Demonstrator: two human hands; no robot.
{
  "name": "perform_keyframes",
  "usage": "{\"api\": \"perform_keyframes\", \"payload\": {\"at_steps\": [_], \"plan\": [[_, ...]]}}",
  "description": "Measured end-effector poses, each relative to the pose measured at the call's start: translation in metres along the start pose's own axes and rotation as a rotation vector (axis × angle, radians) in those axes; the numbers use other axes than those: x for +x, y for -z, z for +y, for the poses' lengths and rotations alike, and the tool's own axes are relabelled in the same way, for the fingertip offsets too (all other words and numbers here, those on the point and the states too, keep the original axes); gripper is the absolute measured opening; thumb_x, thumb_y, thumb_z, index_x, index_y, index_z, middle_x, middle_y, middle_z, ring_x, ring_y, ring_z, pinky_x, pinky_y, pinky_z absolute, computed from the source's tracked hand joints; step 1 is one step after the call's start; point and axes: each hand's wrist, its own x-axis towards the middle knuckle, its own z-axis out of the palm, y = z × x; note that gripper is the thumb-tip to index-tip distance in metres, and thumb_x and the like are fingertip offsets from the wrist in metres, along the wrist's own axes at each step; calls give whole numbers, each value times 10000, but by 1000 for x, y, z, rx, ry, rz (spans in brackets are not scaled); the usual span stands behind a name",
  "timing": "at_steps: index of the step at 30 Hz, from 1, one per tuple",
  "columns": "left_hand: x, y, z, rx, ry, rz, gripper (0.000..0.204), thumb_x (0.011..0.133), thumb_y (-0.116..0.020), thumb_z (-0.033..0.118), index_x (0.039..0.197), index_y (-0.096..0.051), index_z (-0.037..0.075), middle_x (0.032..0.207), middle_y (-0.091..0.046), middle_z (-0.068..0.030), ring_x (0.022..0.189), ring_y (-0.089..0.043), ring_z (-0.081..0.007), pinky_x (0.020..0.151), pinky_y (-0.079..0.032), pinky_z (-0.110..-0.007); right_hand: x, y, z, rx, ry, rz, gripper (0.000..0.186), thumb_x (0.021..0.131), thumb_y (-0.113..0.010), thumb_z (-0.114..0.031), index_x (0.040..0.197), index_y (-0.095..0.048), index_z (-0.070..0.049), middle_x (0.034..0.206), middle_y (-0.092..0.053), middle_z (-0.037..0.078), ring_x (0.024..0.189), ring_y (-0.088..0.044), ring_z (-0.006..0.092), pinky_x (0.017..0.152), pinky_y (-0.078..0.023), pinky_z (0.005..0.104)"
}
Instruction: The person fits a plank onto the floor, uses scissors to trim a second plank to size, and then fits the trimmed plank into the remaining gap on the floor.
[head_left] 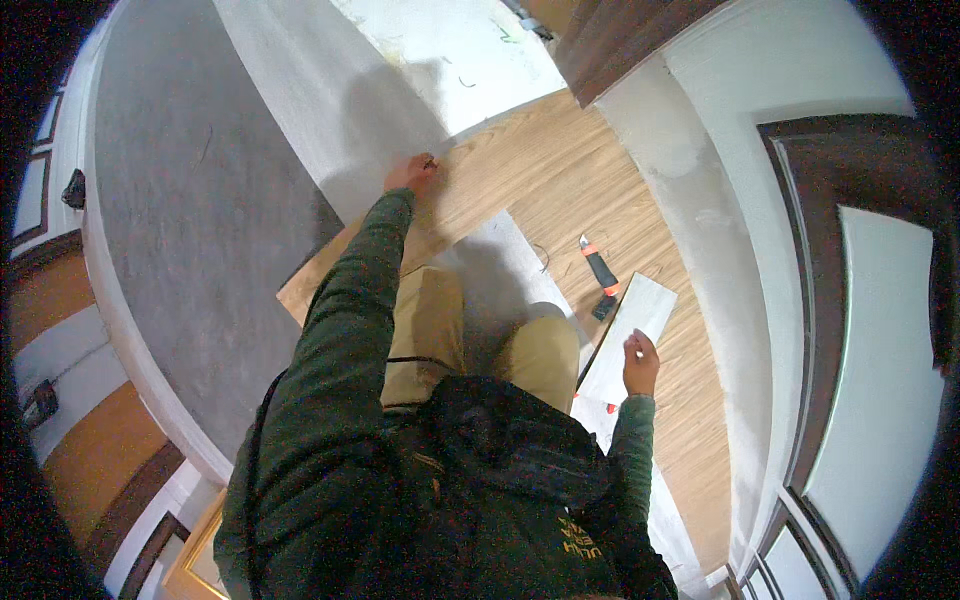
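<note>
My left hand (pixel 412 173) reaches forward to the far edge of a wood-grain floor plank (pixel 490 150). Its fingers are curled, and a small dark bit shows at their tips that I cannot make out. On the right, my right hand (pixel 641 366) is closed, fingers pressed together, over a pale plank (pixel 640 310) lying across the wood-grain floor (pixel 675 400). Whether that hand holds anything is hidden. A black and orange utility knife (pixel 600 268) rests on the floor just beyond the pale plank, its blade end pointing away from me.
Between my knees and the planks shows pale underlay (pixel 495 265). A dark grey floor surface (pixel 200 220) spreads to the left, with a white sheet (pixel 290 90) beside it. A bare plaster strip and wall (pixel 700 190) and a dark-framed door (pixel 830 180) stand at right.
</note>
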Motion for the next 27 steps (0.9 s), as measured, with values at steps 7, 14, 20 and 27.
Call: {"api": "perform_keyframes", "payload": {"at_steps": [7, 14, 20, 27], "plan": [[21, -47, -28, -33, 60, 34, 390, 945, -480, 390, 1205, -653, 158, 1208, -671, -127, 1129, -627, -339, 990, -485, -434, -37, 1, -59, -214, 230, -14, 314, 927, -684, -189, 1194, -649, -27, 1115, -674, 163, 1005, -644, 298, 839, -550, 373], [-1, -55, -74, -206, 241, -191, 440, 982, -456, 459, 1231, -664, 162, 1237, -664, -129, 1157, -621, -339, 1013, -469, -465, -94, 29, -12, -162, -52, 25, 247, 916, -698, -117, 1142, -666, -23, 1051, -698, 150, 954, -680, 238, 785, -579, 326], [-71, 9, -169, -135, 169, -48, 479, 971, -461, 488, 1233, -663, 142, 1220, -672, -148, 1141, -627, -353, 990, -476, -446, -45, -36, -57, -248, 139, -112, 242, 893, -688, -125, 1106, -668, -14, 1059, -684, 222, 961, -671, 376, 850, -542, 430], [-150, 95, -119, -282, 24, 101, 479, 958, -498, 481, 1170, -679, 92, 1145, -686, -183, 1087, -640, -376, 954, -483, -449, 20, -123, -247, -527, 798, -206, 831, 756, -771, -164, 1489, -389, -81, 1541, -342, 224, 1408, -311, 447, 1172, -230, 566]]}}
